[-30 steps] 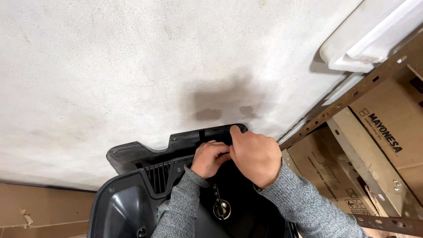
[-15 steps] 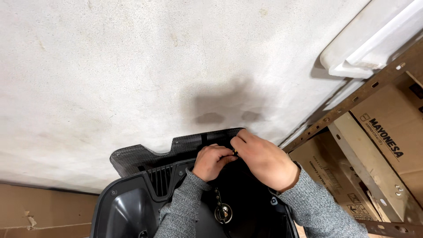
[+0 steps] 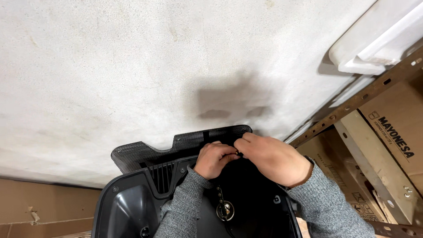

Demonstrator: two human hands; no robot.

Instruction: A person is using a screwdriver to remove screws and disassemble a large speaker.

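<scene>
A black plastic housing (image 3: 132, 207) with a ribbed vent and a textured top flap (image 3: 189, 143) stands against a white rough wall. Both my hands meet at its upper edge, in grey knit sleeves. My left hand (image 3: 213, 159) is curled, its fingertips pinched on a small dark part (image 3: 238, 154). My right hand (image 3: 275, 159) comes in from the right and pinches the same small part from the other side. What the part is stays too small to tell. Below the hands, inside the housing, sits a round metal fitting (image 3: 225, 210).
A rusty slotted metal shelf frame (image 3: 365, 94) rises at the right with cardboard boxes (image 3: 396, 128) on it. A white plastic tub (image 3: 379, 42) sits at the top right. Brown cardboard (image 3: 39, 207) lies at the lower left.
My right thumb, raised a second ago, has come down and the fingertips of both hands have closed together at the housing's top edge. The view has shifted slightly.
</scene>
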